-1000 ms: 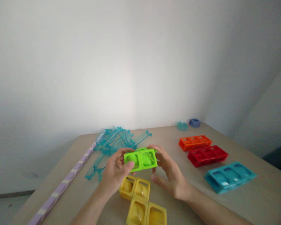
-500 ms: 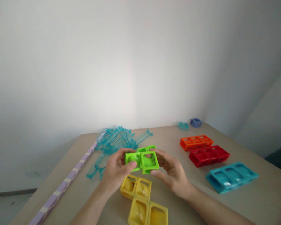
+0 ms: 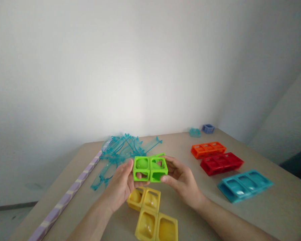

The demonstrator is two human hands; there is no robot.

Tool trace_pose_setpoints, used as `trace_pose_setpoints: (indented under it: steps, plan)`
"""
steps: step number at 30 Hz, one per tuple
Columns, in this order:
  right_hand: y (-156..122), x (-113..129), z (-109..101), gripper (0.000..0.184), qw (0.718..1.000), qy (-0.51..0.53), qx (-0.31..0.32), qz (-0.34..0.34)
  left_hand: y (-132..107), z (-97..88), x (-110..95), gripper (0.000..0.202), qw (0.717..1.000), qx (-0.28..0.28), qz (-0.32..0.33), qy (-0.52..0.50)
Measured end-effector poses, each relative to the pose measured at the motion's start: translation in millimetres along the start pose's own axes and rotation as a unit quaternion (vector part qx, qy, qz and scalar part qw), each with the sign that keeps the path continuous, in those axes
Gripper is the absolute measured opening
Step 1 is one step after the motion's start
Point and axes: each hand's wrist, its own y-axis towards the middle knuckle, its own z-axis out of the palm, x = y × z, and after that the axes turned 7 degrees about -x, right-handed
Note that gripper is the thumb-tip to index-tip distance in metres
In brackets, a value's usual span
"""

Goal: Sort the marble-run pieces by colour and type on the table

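A lime-green block [image 3: 150,168] is showing bright above a yellow block [image 3: 152,214]. At two o'clock, orange [image 3: 208,149], red [image 3: 222,163] and teal [image 3: 244,185] blocks are lying; at ten o'clock, a purple-and-white striped strip [image 3: 72,190] is running.

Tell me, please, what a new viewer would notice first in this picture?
The eye falls first on the bright green block piece, held above the table between the left hand and the right hand. Just below it the yellow block piece lies on the table. To the right lie the orange, red and teal block rows.
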Motion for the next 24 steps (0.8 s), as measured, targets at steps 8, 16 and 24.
trace_pose_setpoints:
  steps: [8,16,24]
  plan:
    - [3,4,4,0.036,0.994,0.098,0.016,0.039,0,-8.1,-9,0.027,0.990,0.084,-0.082,-0.084]
    - [1,7,9,0.030,0.994,0.075,-0.065,-0.047,-4,-1.0,-3,0.024,0.990,0.099,0.066,0.070]
    - [-7,9,5,0.020,0.989,-0.111,0.067,-0.075,-13,10.3,-6,0.013,0.932,0.106,0.167,0.304]
